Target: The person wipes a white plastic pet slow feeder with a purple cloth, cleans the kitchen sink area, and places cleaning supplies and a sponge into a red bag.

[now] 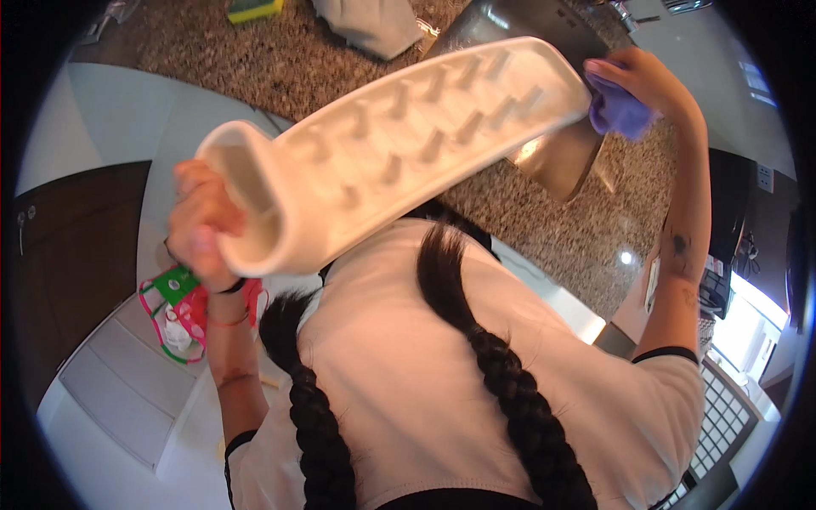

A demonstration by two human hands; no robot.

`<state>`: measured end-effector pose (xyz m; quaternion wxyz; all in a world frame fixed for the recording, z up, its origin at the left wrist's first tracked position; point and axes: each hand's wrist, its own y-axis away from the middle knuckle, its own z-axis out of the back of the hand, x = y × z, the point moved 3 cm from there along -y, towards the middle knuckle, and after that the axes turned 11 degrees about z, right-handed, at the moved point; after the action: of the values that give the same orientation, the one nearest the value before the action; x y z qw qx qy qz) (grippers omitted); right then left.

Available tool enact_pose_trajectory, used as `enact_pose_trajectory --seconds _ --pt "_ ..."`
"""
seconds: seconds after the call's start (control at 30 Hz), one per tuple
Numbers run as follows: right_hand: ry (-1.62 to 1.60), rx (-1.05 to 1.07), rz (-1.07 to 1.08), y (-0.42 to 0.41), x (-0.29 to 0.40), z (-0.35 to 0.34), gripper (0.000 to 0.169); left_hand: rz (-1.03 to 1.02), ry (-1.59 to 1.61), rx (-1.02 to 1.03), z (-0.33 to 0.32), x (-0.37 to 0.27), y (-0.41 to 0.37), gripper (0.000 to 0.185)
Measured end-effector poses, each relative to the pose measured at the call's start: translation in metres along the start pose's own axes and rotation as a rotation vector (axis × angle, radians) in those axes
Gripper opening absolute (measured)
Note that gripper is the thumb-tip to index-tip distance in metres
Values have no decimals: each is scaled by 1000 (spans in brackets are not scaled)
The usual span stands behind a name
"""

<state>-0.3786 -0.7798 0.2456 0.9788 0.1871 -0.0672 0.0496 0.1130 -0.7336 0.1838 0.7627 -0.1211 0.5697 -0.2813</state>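
A long cream-coloured plastic rack (408,137) slants across the view above the counter, with two rows of short pegs on its face. It looks like a dish-drying rack, and a deep oval cup sits at its left end. My left hand (204,223) grips the rim of that cup, the fingers partly inside it. At the far right end, my right hand (631,80) holds a bunched purple cloth (618,111) against or very close to the rack's corner. The contact there cannot be made out clearly.
Under the rack lies a speckled brown granite counter (548,242) with a stainless steel sink (564,169). A yellow-green sponge (255,9) and a pale grey item (376,25) rest at the back. A colourful bag (175,312) is low on the left, near a dark door (76,255).
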Motion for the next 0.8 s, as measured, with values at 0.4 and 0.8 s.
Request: enact_pose_trajectory --seconds 0.4,0.8 --pt "-1448 -1346 7 198 -110 15 64 759 16 -400 90 42 16 34" --pt "-1952 -1182 543 189 -12 -32 67 801 149 -475 83 22 55 27"
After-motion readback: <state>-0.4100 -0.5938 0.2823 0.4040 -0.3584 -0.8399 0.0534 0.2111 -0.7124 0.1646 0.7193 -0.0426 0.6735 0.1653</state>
